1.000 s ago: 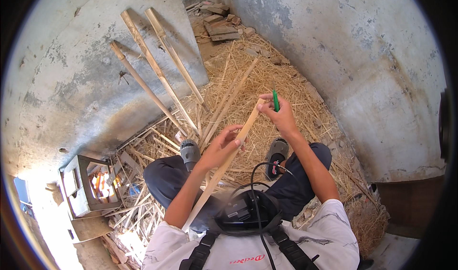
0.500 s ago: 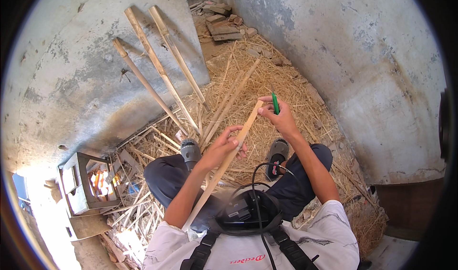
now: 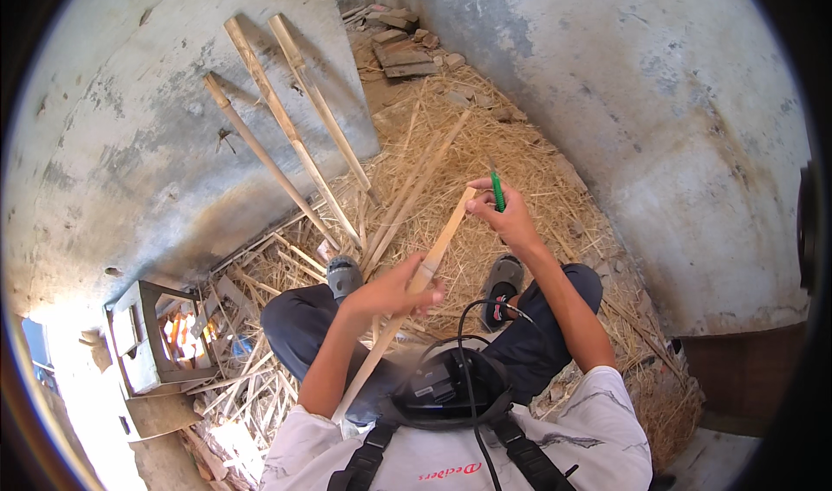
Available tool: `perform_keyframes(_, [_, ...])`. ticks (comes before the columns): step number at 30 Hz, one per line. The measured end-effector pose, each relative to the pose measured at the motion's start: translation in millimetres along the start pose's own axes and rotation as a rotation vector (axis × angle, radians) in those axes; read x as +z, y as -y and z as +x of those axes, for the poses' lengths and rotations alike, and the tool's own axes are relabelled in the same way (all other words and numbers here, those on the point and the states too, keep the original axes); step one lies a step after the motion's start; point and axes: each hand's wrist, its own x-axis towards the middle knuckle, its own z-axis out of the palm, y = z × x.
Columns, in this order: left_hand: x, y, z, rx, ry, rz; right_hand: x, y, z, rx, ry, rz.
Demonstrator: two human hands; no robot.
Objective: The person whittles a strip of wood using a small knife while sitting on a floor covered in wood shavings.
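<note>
A long, pale bamboo strip (image 3: pixel 448 235) slants from in front of me down toward my lap. Its upper end is pinched in my right hand (image 3: pixel 507 215), and a green-handled knife (image 3: pixel 497 191) sits in the same hand, thin blade pointing up and away. Lower down, my left hand (image 3: pixel 390 290) is loosely closed around the middle of the strip, slightly smeared by motion. A darker band, like a bamboo node, shows on the strip just above that hand. The strip's lower end runs beside my left forearm to my shirt.
Three bamboo poles (image 3: pixel 282 118) lean on the left wall. Straw and shavings (image 3: pixel 520 162) cover the floor, with two long strips (image 3: pixel 425 183) lying ahead. Broken bricks (image 3: pixel 403 58) are piled at the back. A wooden frame box (image 3: pixel 143 339) stands left. Black cables (image 3: pixel 468 352) hang at my chest.
My left hand has slid a little down the strip toward me, its palm turning over and fingers straightening somewhat. The right hand, with the knife and strip end, has hardly moved.
</note>
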Motion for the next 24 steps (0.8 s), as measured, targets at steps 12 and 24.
perform_keyframes(12, [-5,18,9,-0.088,-0.224,-0.287,13,2,-12,-0.359,0.009,-0.497])
perform_keyframes(24, [-5,20,11,-0.01,-0.249,-0.292,34,-10,-18,-0.558,0.248,-0.755])
